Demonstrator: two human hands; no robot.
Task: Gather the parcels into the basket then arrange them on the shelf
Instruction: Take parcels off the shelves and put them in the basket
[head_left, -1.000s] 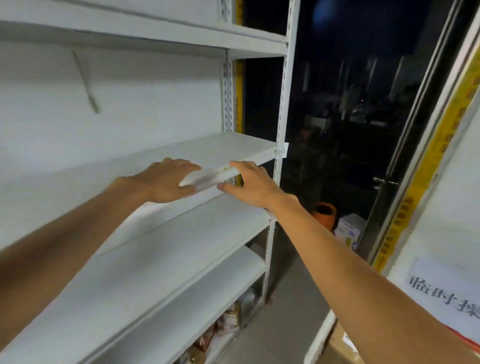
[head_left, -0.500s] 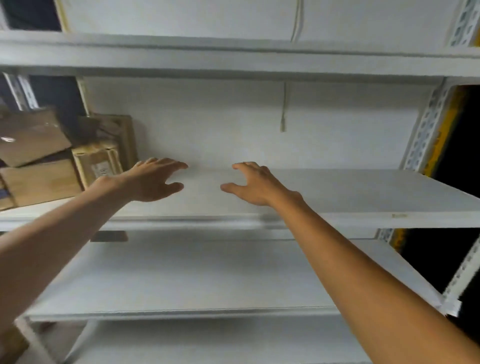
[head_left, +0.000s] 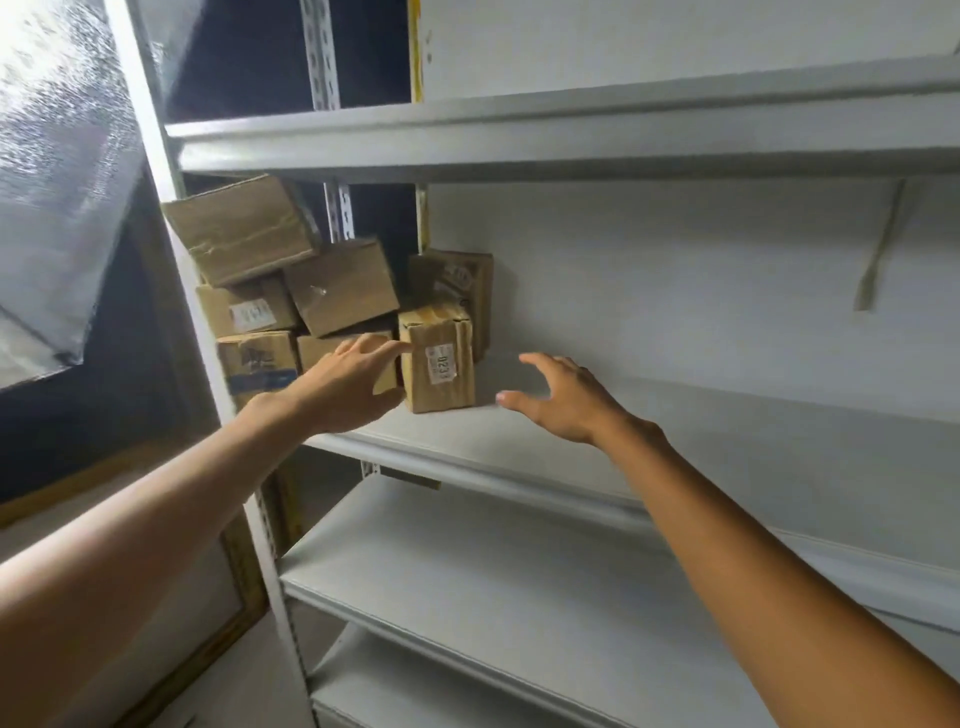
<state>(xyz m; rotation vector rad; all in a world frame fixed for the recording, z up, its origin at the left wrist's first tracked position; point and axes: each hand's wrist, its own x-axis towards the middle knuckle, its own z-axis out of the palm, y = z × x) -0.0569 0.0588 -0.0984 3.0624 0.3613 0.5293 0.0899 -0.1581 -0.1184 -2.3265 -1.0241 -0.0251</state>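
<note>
A person is facing a white metal shelving rack (head_left: 571, 150) and is holding both bare arms out toward its middle shelf (head_left: 545, 441). A heap of brown cardboard parcels (head_left: 291, 291) is sitting at the far left end of that shelf, against the rack's left post. The topmost brown box (head_left: 239, 228) is lying tilted across the heap, and a second tilted box (head_left: 340, 286) is leaning just below it to the right. Under them, a small box with a white label (head_left: 244, 309) and a box with blue print (head_left: 257, 361) are facing outward. A flat brown parcel (head_left: 460, 280) is standing on edge at the back, right of the heap. Just in front of it, an upright taped cardboard parcel with a white numbered label (head_left: 439, 358) is standing on the shelf at the heap's right edge.

The left hand (head_left: 348, 387) is pointing at this parcel's left side, its fingers (head_left: 387, 347) lying straight and holding nothing. The index tip is either meeting the parcel's left edge or sitting just short of it; I cannot tell which. The right hand (head_left: 563, 402) is hovering over the bare shelf to the right of the parcel, apart from it, with fingers spread wide, thumb pointing left toward it, and holding nothing. A crinkled silver sheet (head_left: 52, 182) is hanging at the far left beside the rack.
</note>
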